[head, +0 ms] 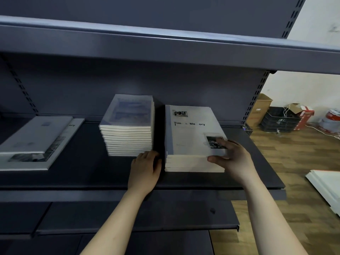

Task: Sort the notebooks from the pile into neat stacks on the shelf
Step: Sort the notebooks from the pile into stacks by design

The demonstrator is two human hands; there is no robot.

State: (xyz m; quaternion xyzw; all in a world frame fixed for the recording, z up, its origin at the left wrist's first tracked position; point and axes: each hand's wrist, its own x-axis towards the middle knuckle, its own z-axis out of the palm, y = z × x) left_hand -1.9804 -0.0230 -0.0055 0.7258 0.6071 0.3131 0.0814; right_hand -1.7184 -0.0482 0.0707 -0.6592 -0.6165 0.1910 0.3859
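On the dark shelf (86, 172) stand two notebook stacks side by side. The taller stack (127, 126) has a bluish cover on top. The shorter right stack (193, 138) shows a grey cover reading "Time & Memory". My right hand (230, 157) grips that stack's front right corner, with the thumb on the page edges and the fingers on the top cover. My left hand (145, 170) rests on the shelf in the gap between the stacks, its fingers against the right stack's left side. A loose pile of notebooks (36, 140) lies askew at the left.
An upper shelf (165, 45) overhangs close above. A lower shelf (128, 218) juts out below. To the right, on the wooden floor, are cardboard boxes (261, 107), a black crate (279, 119), cables and white boards (327, 183).
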